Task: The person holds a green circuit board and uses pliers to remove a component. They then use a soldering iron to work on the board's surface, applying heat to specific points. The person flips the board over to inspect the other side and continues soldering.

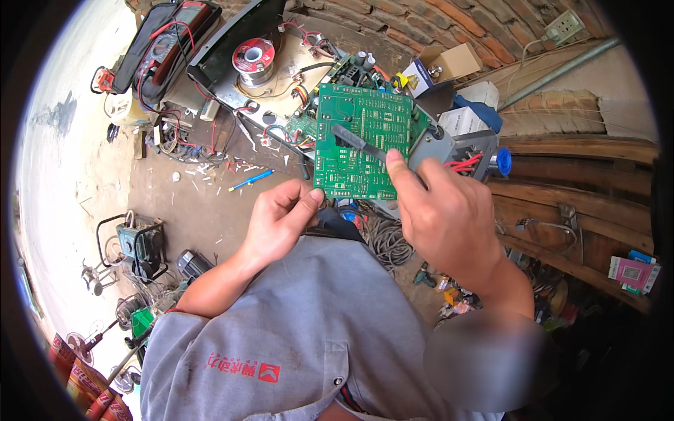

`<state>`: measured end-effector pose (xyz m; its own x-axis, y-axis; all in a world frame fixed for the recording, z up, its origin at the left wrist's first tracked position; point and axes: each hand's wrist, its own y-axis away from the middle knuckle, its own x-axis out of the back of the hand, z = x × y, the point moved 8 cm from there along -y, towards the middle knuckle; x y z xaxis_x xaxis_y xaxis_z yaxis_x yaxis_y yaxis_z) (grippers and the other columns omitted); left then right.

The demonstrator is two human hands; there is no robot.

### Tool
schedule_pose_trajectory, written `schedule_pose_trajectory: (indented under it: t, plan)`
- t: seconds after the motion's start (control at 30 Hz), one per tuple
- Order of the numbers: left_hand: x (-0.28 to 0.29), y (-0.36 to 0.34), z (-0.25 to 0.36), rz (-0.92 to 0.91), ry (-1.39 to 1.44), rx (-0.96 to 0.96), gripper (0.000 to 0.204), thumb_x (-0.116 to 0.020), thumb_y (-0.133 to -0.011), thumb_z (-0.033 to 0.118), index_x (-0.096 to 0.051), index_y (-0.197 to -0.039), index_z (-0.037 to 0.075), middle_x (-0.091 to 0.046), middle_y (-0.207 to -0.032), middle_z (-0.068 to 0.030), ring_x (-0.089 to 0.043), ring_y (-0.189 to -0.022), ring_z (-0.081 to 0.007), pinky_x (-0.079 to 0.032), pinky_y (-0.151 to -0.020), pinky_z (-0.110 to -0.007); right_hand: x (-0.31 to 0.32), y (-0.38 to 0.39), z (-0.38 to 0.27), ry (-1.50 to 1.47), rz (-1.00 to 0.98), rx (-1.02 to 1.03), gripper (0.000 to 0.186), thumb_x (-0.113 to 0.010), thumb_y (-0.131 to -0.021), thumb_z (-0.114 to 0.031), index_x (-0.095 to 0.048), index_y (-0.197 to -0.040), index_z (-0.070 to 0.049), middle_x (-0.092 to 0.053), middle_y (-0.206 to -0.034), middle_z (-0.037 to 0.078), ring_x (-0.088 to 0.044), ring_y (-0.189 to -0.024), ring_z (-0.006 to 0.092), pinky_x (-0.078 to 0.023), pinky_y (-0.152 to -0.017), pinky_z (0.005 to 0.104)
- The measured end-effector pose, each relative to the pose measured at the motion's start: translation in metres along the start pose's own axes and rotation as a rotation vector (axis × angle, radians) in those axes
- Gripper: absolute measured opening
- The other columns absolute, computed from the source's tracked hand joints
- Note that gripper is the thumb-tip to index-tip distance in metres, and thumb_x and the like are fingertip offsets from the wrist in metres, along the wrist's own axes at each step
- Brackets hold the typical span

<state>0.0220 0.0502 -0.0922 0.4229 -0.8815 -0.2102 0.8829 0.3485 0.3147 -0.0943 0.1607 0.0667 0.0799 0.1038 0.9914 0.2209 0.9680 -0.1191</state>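
Observation:
A green circuit board (390, 116) is held up in front of me, its face with solder points turned toward me. My left hand (284, 216) is closed, pinching the board's lower left corner between thumb and fingers. In my right hand (449, 214), closed round its handle, is a black brush (358, 142). The brush lies slantwise over the middle of the board, its broad head at the upper left. Whether its bristles touch the board I cannot tell. Behind the board, partly hidden, stands an opened grey metal housing (428, 151) with wires and other electronic parts.
A solder spool (254, 59) rests on a pale panel beyond the board. Farther left lies a multimeter (168, 45) in a black case. A blue pen-shaped tool (250, 180) and white scraps lie left of the board. An opened carton (449, 64) stands by the brick wall; coiled cable (390, 242) lies below.

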Motion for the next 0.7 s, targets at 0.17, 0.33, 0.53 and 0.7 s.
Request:
schedule_pose_trajectory:
  t: [0.17, 0.33, 0.53, 0.7]
  plan:
    - [0.001, -0.001, 0.002, -0.006, -0.04, 0.004, 0.026, -0.059, -0.104, 0.02, -0.06, -0.083, 0.004, -0.06, -0.073, 0.002, -0.052, -0.065, -0.0044, -0.041, -0.058, -0.022, 0.003, 0.017, -0.012, 0.014, -0.049, 0.023, 0.035, -0.064, -0.082, -0.012, -0.069, -0.115, 0.0, -0.052, -0.074, 0.005, -0.058, -0.056, 0.0176, -0.046, -0.046, 0.0313]
    - [0.001, -0.002, 0.003, -0.014, -0.027, -0.003, 0.025, -0.059, -0.104, 0.02, -0.061, -0.085, 0.004, -0.06, -0.073, 0.002, -0.052, -0.065, -0.0045, -0.041, -0.059, -0.023, 0.005, -0.001, 0.003, 0.049, 0.013, -0.008, 0.036, -0.063, -0.083, -0.013, -0.069, -0.115, 0.0, -0.052, -0.074, 0.004, -0.057, -0.056, 0.0154, -0.046, -0.046, 0.0309]
    - [0.002, -0.001, 0.003, -0.014, -0.045, 0.019, 0.025, -0.06, -0.104, 0.02, -0.061, -0.085, 0.003, -0.06, -0.073, 0.0015, -0.052, -0.065, -0.0046, -0.041, -0.059, -0.023, 0.007, 0.006, -0.008, 0.05, -0.062, 0.002, 0.034, -0.064, -0.083, -0.013, -0.07, -0.113, -0.001, -0.054, -0.075, 0.003, -0.058, -0.056, 0.0161, -0.045, -0.047, 0.0299]
    - [0.003, -0.003, 0.003, -0.002, -0.047, 0.009, 0.027, -0.06, -0.104, 0.021, -0.062, -0.084, 0.002, -0.059, -0.07, 0.0018, -0.05, -0.064, -0.004, -0.04, -0.057, -0.023, 0.022, 0.001, -0.006, 0.007, -0.047, 0.005, 0.033, -0.063, -0.083, -0.014, -0.07, -0.112, -0.001, -0.054, -0.074, 0.004, -0.058, -0.055, 0.016, -0.045, -0.046, 0.0309]
